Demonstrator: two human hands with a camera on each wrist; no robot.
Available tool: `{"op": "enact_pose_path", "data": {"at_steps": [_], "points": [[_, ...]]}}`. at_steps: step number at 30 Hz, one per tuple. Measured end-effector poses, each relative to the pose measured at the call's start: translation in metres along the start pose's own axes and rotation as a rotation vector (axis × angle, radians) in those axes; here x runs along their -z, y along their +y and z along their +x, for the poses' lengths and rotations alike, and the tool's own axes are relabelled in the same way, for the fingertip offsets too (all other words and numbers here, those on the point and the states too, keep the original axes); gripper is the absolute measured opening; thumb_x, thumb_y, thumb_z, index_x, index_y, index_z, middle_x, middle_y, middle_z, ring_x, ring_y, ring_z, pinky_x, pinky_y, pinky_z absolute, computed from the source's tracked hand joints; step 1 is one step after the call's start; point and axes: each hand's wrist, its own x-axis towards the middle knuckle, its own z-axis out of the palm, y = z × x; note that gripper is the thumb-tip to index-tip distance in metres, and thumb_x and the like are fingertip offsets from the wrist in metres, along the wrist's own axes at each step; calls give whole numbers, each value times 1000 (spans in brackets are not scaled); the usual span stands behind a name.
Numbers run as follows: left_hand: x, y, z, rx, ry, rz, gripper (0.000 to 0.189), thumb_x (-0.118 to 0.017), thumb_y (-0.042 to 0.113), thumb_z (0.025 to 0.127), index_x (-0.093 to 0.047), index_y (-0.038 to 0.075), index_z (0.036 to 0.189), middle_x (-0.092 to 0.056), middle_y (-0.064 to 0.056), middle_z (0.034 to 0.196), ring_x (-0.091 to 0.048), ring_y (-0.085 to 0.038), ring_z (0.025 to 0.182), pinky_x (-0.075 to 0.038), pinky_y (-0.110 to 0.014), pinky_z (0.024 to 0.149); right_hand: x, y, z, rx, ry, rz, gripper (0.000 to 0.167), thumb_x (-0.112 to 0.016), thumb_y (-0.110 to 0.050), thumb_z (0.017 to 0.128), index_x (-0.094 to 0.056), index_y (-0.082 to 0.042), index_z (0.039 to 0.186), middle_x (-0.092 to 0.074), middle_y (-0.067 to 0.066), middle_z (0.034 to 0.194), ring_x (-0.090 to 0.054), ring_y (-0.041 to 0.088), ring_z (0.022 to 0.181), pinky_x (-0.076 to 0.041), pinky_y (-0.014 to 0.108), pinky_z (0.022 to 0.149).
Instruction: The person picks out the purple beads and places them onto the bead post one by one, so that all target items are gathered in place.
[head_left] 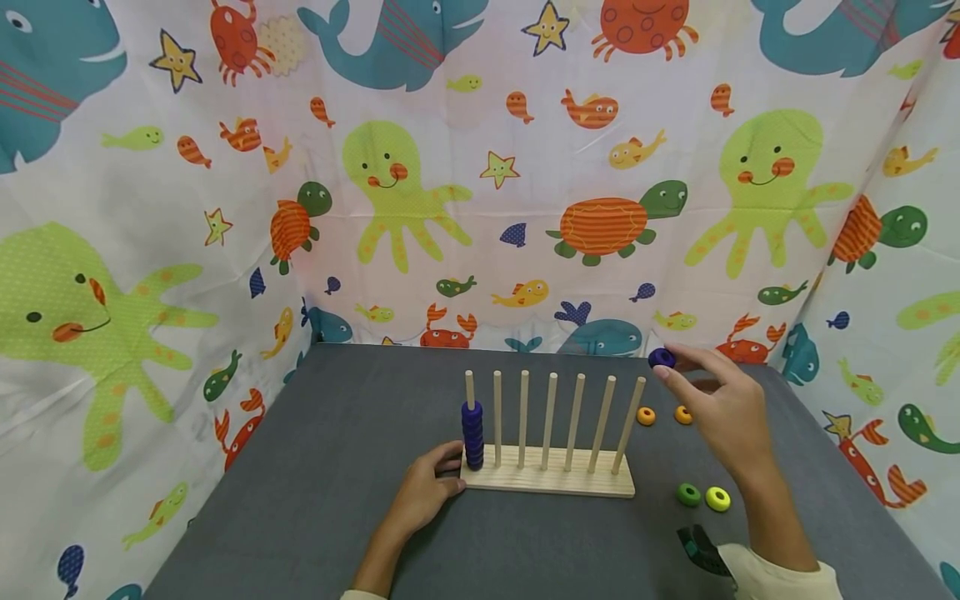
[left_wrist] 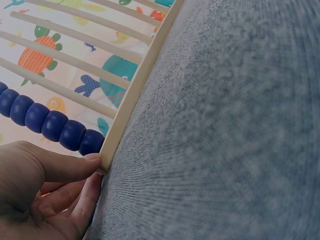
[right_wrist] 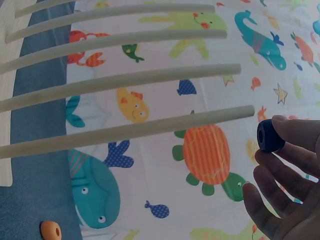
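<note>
A wooden peg rack with several upright pegs stands on the table. Its leftmost peg carries a stack of dark blue beads, with the peg's tip bare above them. My left hand pinches the left end of the base; in the left wrist view the thumb lies along the base's edge beside the stack. Between thumb and fingertips my right hand holds one dark blue bead, raised to the right of the rack's top. In the right wrist view that bead is near the tip of the rightmost peg.
Two orange beads lie right of the rack, one partly beside my right hand. Nearer, a green bead and a yellow bead lie together. A patterned cloth hangs behind and along both sides of the grey table.
</note>
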Motion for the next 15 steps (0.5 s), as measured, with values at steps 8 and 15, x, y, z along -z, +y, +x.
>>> {"op": "enact_pose_path", "data": {"at_steps": [8,15], "points": [[0,-1,-1,-16,-1,12,59,-75,-5,90,-60,2,147,-64,-20,144,-66,-36,127,-60,-49,101,-4,-20,2,28,9,13,43,-80,-20,96,-72,-12,137,-72,8,116,-59,0,99,-50,4,78],[-1,-2,-1,-17,5,19,59,-76,-4,89,-60,3,146,-65,-19,143,-67,-35,127,-59,-51,101,-11,-33,5,95,8,54,40,-83,-13,93,-75,-11,131,-73,9,118,-60,8,102,-46,5,87]]}}
